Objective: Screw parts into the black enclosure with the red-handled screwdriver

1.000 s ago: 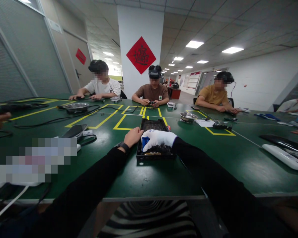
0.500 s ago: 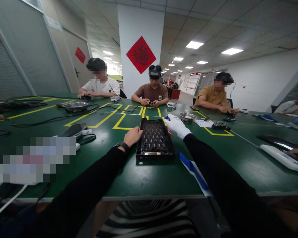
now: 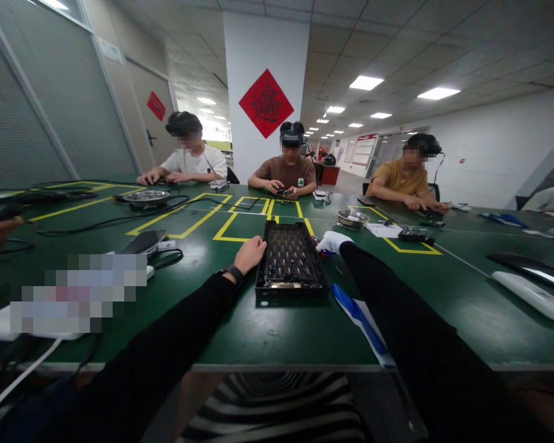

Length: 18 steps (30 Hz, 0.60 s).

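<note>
A black rectangular plastic casing lies on the green table in front of me, with rows of small pale posts and a light metallic strip at its near end. My bare left hand grips its left wall, fingers curled over the edge, a dark band on the wrist. My right hand, in a white glove, is low beside the casing's right wall. Its fingers are curled down at a small red-and-blue object, mostly hidden by the hand. A blue-and-white strip-shaped item lies nearer me, beside my right forearm.
A metal bowl, a white paper and black parts are at the right. Another metal bowl, cables and a phone sit left. Yellow tape marks the green table. Several people work around it.
My right hand has come down and curled its fingers at the red-and-blue object beside the casing. The left hand stays on the casing's left wall. The whole view has shifted slightly.
</note>
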Each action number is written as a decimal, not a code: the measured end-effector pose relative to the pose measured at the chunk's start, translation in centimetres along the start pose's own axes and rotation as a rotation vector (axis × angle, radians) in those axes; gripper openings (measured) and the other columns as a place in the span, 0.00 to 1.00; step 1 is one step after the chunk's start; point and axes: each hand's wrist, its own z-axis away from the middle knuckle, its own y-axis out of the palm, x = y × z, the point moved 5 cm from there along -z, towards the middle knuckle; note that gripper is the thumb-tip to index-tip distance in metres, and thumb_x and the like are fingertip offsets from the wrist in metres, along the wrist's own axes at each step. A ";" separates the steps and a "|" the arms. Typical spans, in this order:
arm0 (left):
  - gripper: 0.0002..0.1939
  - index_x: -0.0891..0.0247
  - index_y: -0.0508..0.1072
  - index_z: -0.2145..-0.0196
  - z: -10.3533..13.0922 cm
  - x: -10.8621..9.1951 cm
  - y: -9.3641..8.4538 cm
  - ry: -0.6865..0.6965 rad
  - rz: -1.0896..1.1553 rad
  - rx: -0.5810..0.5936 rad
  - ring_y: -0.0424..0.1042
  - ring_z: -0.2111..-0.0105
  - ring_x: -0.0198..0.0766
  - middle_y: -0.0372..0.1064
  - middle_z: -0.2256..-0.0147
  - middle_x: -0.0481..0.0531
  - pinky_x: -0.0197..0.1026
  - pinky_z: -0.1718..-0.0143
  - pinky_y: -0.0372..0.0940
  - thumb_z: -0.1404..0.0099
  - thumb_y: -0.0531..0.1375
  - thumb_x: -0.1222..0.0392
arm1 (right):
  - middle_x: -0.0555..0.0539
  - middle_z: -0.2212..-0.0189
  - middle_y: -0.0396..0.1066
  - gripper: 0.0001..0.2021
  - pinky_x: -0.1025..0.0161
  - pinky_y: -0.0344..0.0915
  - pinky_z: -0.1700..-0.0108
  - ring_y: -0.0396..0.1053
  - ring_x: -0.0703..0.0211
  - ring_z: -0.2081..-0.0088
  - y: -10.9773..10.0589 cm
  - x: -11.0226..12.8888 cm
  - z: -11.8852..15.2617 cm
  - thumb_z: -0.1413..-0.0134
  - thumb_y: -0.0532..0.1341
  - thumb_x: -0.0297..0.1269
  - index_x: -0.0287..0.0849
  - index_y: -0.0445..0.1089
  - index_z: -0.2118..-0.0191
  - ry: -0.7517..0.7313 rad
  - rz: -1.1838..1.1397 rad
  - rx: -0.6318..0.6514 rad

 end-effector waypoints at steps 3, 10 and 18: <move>0.14 0.62 0.55 0.80 -0.1 0.2 0.1 -0.008 0.014 -0.011 0.61 0.75 0.34 0.60 0.78 0.47 0.36 0.73 0.51 0.39 0.48 0.54 | 0.39 0.70 0.72 0.15 0.66 0.62 0.69 0.71 0.54 0.66 -0.2 -0.2 0.0 0.69 0.67 0.36 0.34 0.73 0.70 0.002 -0.044 -0.044; 0.15 0.62 0.56 0.79 -0.1 -1.0 0.4 -0.023 0.027 -0.046 0.61 0.76 0.34 0.60 0.79 0.47 0.36 0.74 0.50 0.38 0.48 0.53 | 0.40 0.63 0.71 0.20 0.70 0.63 0.72 0.69 0.64 0.69 -3.6 1.2 0.7 0.45 0.51 0.45 0.34 0.63 0.53 -0.118 -0.331 -0.237; 0.16 0.62 0.60 0.75 1.7 -3.9 -2.0 0.111 0.164 -0.151 0.60 0.74 0.33 0.59 0.77 0.46 0.34 0.71 0.55 0.37 0.48 0.49 | 0.46 0.63 0.69 0.20 0.69 0.63 0.71 0.65 0.67 0.70 -7.9 4.7 8.4 0.47 0.54 0.49 0.43 0.57 0.52 -0.509 -1.024 -0.576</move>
